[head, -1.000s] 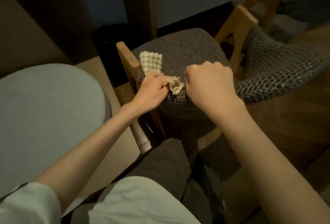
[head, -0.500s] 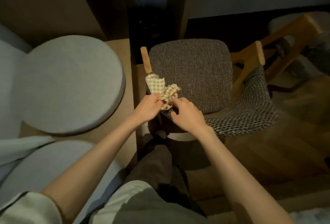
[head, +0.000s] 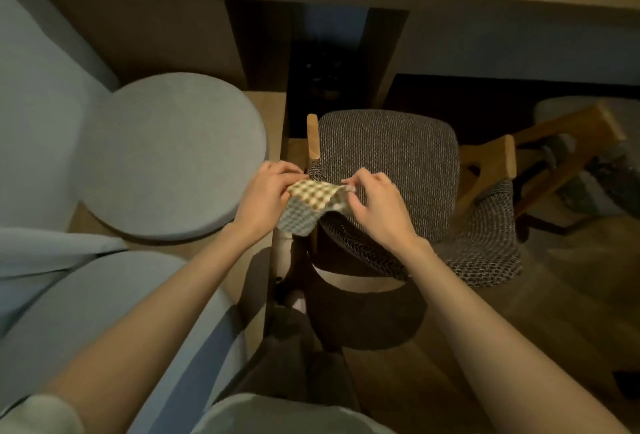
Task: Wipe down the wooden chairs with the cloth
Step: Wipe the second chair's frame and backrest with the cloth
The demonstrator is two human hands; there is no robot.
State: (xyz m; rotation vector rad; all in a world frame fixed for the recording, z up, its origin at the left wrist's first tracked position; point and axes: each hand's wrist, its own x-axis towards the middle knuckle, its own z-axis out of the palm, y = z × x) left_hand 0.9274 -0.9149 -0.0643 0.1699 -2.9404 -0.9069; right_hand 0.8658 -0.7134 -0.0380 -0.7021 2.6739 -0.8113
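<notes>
Seemingly the step in hand is readying the small cream-and-tan checked cloth (head: pixel 310 206) for wiping, judging from the head view, the only one given. The left hand (head: pixel 268 196) pinches the cloth's left edge between thumb and curled fingers. The right hand (head: pixel 377 206) pinches its right corner the same way, and the fabric is stretched between them with its lower part drooping. It hangs over the near left corner of the wooden chair with the dark grey woven seat (head: pixel 388 156), just below that chair's pale rounded wooden armrest post (head: pixel 312 137). In this dim light I cannot tell whether the cloth touches the upholstery.

To do this well, I would fold the cloth into a flat pad, keep one hand on it, and run it along the bare wood of the post and frame, not the woven seat.

Both forearms reach forward and down, wrists drawn in towards each other, knuckles up. A second wooden chair (head: pixel 575 128) stands to the right, and a round blue-grey cushion (head: pixel 166 156) lies to the left.
</notes>
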